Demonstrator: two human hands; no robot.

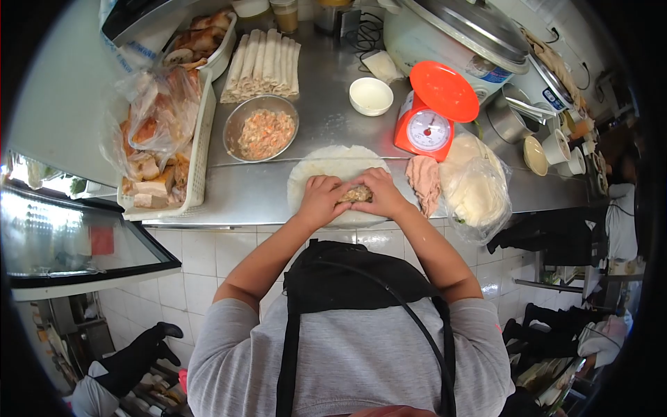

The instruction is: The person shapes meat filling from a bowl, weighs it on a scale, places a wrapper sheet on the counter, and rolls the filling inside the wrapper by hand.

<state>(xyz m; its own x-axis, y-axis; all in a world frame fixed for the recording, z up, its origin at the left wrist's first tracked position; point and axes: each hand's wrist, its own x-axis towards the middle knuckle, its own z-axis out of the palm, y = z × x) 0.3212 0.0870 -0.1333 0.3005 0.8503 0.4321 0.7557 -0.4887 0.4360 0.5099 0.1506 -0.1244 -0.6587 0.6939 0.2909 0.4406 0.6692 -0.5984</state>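
A round, pale dough wrapper (306, 163) lies flat at the counter's near edge. On it sits a small lump of meat filling (357, 194). My left hand (322, 199) is curled against the lump's left side, fingertips on it. From the right, my right hand (383, 194) presses on the lump with bent fingers. A metal bowl of orange-flecked filling (262, 134) stands beyond my left hand. A pink cloth (423, 182) and a plastic bag of round wrappers (476, 184) lie to the right.
Rolled wrappers (262, 64) are stacked behind the bowl. A white basket (198, 167) of cooked meat stands at left. A red scale (429, 125), a white bowl (371, 96) and a large cooker (445, 42) are at the back right. Other people (556, 233) are nearby.
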